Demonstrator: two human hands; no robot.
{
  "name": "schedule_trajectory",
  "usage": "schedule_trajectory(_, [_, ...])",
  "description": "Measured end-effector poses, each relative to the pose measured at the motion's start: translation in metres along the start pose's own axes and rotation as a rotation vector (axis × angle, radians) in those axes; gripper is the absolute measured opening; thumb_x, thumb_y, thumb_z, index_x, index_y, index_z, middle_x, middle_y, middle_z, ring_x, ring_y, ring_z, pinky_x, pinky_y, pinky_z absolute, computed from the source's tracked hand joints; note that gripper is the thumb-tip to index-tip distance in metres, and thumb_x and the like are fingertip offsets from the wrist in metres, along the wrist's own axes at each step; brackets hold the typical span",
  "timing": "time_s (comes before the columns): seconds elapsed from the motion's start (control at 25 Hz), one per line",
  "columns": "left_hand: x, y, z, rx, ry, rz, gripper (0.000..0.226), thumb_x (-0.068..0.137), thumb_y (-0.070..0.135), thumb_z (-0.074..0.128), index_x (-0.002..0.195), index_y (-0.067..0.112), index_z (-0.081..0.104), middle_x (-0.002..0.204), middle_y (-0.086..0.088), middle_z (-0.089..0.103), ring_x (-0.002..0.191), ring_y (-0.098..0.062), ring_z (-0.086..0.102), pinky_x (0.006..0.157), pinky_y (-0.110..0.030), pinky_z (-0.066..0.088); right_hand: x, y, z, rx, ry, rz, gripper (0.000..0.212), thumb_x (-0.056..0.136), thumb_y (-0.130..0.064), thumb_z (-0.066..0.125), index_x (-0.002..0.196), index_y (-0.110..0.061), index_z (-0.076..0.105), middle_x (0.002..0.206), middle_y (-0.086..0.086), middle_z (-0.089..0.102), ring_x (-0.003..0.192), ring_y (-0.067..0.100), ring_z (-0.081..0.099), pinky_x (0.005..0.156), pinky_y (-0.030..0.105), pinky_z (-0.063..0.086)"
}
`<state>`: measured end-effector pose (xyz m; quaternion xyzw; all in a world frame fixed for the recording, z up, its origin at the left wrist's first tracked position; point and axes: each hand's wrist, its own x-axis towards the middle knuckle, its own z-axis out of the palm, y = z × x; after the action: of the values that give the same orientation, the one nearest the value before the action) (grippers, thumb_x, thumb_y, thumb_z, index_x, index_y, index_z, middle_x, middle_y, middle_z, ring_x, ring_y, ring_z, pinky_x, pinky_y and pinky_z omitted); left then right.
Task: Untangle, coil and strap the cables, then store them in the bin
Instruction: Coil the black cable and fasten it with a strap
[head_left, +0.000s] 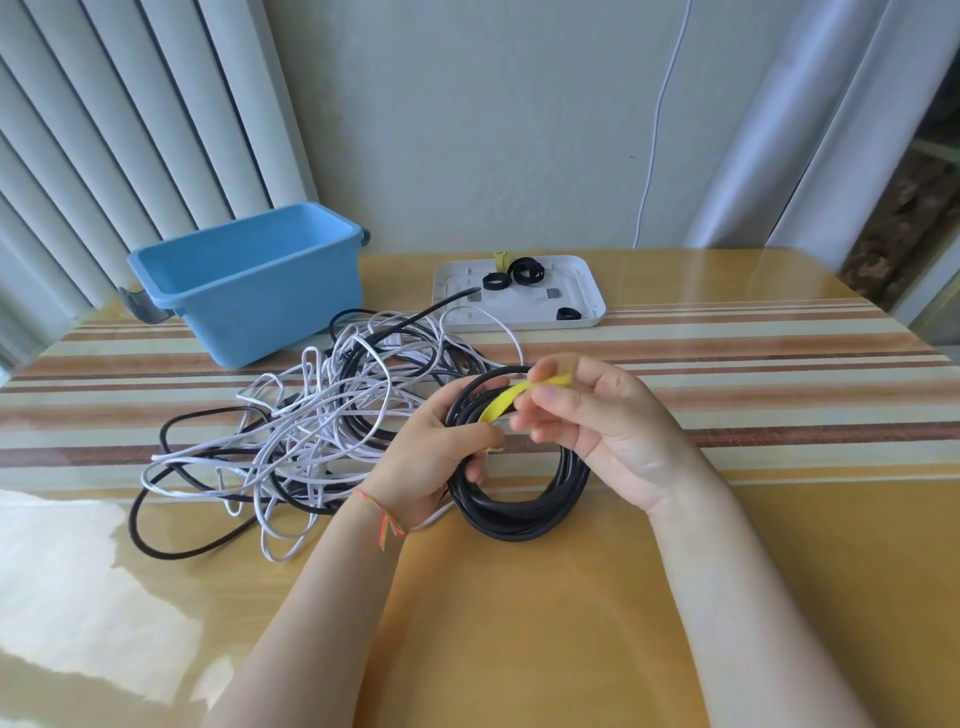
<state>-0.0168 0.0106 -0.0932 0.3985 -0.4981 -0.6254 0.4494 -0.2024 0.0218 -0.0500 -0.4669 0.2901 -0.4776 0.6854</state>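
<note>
At the centre of the frame the left hand (441, 457) grips the near-left side of a coiled black cable (519, 512), which rests on the yellow surface (571, 623). The right hand (587, 421) pinches the end of a yellow strap (506, 402) between thumb and fingertips, above the coil. Just left lies a tangle of white and black cables (311, 421). The blue bin (249, 280) stands at upper left; a white tray (592, 304) with black straps (524, 271) sits behind.
</note>
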Motion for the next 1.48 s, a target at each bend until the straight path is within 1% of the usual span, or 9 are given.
schedule_trajectory(0.16, [0.0,-0.001,-0.003,0.006,-0.049,0.013,0.055,0.074,0.0,0.069,0.127,0.012,0.059,0.059,-0.006,0.047,0.044,-0.021,0.039,0.05,-0.031,0.037,0.002,0.0,-0.004,-0.078,0.113,-0.151,0.012,0.081,-0.012,0.068,0.092,-0.007,0.069,0.078,0.007,0.07,0.068,0.02,0.065,0.065,0.024,0.051])
schedule_trajectory(0.32, [0.001,-0.003,-0.005,0.015,-0.047,0.007,0.052,0.079,0.004,0.068,0.129,0.012,0.057,0.055,-0.003,0.046,0.043,-0.019,0.039,0.051,-0.031,0.039,0.003,-0.001,-0.007,-0.098,0.163,-0.371,0.009,0.092,-0.013,0.061,0.097,-0.006,0.06,0.083,0.009,0.067,0.087,0.027,0.065,0.089,0.036,0.051])
schedule_trajectory(0.44, [0.001,-0.001,-0.004,0.013,-0.051,-0.029,0.028,0.083,0.019,0.07,0.107,0.007,0.062,0.057,-0.003,0.039,0.044,-0.018,0.034,0.049,-0.028,0.037,-0.001,-0.003,0.0,-0.341,0.18,-0.35,0.005,0.1,-0.007,0.053,0.097,-0.006,0.057,0.063,0.009,0.059,0.045,0.019,0.052,0.055,0.034,0.052])
schedule_trajectory(0.56, [-0.002,0.003,-0.001,0.078,-0.003,-0.096,0.047,0.09,0.05,0.063,0.072,0.009,0.048,0.054,-0.002,0.037,0.047,-0.021,0.033,0.049,-0.029,0.035,0.0,0.006,0.008,-0.679,0.247,-0.295,0.005,0.098,-0.016,0.058,0.096,-0.016,0.062,0.056,0.003,0.059,0.044,0.012,0.048,0.049,0.025,0.041])
schedule_trajectory(0.76, [-0.003,0.006,0.006,0.056,0.147,-0.15,0.049,0.101,0.048,0.045,0.07,0.009,0.046,0.047,-0.003,0.039,0.043,-0.021,0.032,0.049,-0.029,0.031,0.001,0.005,0.016,-0.32,0.189,-0.245,0.017,0.106,-0.018,0.041,0.093,-0.008,0.046,0.061,0.012,0.057,0.043,0.026,0.05,0.053,0.035,0.046])
schedule_trajectory(0.88, [0.0,0.003,0.006,-0.039,0.193,-0.162,0.045,0.101,0.045,0.042,0.074,0.011,0.052,0.053,-0.006,0.04,0.041,-0.021,0.031,0.048,-0.029,0.027,0.003,0.013,0.016,-0.339,0.183,-0.175,0.016,0.106,-0.015,0.038,0.094,-0.008,0.047,0.061,0.005,0.049,0.048,0.019,0.037,0.054,0.032,0.036])
schedule_trajectory(1.0, [0.001,0.002,0.004,-0.121,0.209,-0.214,0.043,0.101,0.045,0.038,0.086,0.008,0.054,0.057,-0.009,0.041,0.039,-0.021,0.033,0.046,-0.027,0.028,0.006,0.023,0.022,-0.393,0.193,-0.169,0.016,0.105,-0.008,0.036,0.096,-0.007,0.05,0.067,0.0,0.054,0.061,0.018,0.046,0.066,0.03,0.04])
schedule_trajectory(1.2, [-0.002,0.008,0.002,-0.168,0.085,-0.317,0.033,0.101,0.041,0.044,0.098,0.009,0.051,0.057,-0.004,0.038,0.04,-0.017,0.032,0.044,-0.024,0.033,0.01,0.03,0.024,-0.348,0.212,-0.149,0.016,0.104,-0.005,0.037,0.095,-0.008,0.051,0.069,0.002,0.054,0.064,0.018,0.046,0.064,0.03,0.037])
schedule_trajectory(1.48, [-0.006,0.012,-0.001,-0.043,-0.109,-0.293,0.033,0.09,0.042,0.061,0.079,0.011,0.056,0.06,-0.002,0.037,0.046,-0.014,0.031,0.048,-0.023,0.035,0.014,0.034,0.02,-0.217,0.132,-0.172,0.012,0.1,-0.016,0.042,0.095,-0.011,0.052,0.069,0.005,0.052,0.067,0.021,0.045,0.072,0.04,0.039])
